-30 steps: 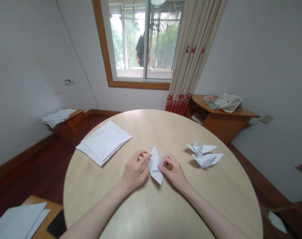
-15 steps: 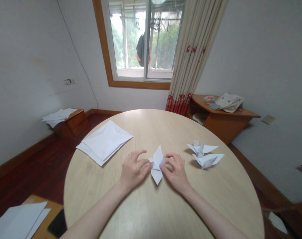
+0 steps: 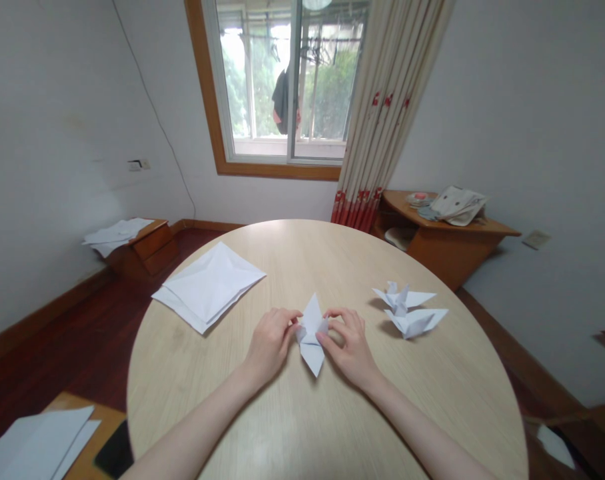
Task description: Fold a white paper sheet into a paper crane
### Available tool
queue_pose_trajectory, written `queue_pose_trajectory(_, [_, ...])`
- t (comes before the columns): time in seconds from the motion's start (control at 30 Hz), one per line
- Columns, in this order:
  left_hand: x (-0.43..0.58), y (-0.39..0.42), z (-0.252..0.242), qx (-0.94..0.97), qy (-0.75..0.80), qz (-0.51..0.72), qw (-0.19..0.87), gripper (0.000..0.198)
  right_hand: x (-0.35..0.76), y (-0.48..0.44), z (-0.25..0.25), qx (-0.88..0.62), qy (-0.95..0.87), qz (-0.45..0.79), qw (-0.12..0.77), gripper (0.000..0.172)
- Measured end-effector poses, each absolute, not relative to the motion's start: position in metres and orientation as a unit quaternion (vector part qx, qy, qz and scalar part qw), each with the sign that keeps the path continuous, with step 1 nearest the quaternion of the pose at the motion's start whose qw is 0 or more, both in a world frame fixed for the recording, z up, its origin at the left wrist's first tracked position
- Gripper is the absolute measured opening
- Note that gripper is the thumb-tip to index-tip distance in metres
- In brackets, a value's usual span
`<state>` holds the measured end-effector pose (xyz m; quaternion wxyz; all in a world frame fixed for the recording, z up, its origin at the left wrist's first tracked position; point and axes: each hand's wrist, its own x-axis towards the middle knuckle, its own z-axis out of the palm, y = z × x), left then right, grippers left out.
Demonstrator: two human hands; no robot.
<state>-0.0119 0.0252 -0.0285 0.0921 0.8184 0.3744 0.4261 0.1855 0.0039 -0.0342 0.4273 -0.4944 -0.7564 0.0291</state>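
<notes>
Both hands close in on a folded paper figure (image 3: pixel 310 337), fingers drawing together over a round wooden table (image 3: pixel 222 407).

Left hand (image 3: pixel 271 343) curls, its fingertips pressing the figure's left side; right hand (image 3: pixel 347 350) is half-curled, its thumb (image 3: pixel 320 338) against the right side. The white figure sits between them, one point aimed up toward the window, another down toward the person. Just right of the right hand, two paper cranes (image 3: pixel 407 315) lie touching each other. Left of the left hand, folded paper sheets (image 3: pixel 207 287) lie stacked near the table's edge. Beyond the table stands a wooden side table (image 3: pixel 447 257) bearing a cloth bag (image 3: pixel 457 205).
</notes>
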Motion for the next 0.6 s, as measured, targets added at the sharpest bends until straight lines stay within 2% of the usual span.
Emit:
queue_pose_trajectory(0.4, [-0.01, 0.023, -0.023, 0.84, 0.37, 0.395, 0.044, 0.031, 0.187, -0.001, -0.023, -0.45, -0.794, 0.02, 0.409, 0.01])
queue_pose_trajectory(0.6, [-0.009, 0.021, -0.021, 0.847, 0.329, 0.414, 0.043, 0.041, 0.192, -0.003, -0.019, -0.424, -0.786, 0.03, 0.449, 0.033])
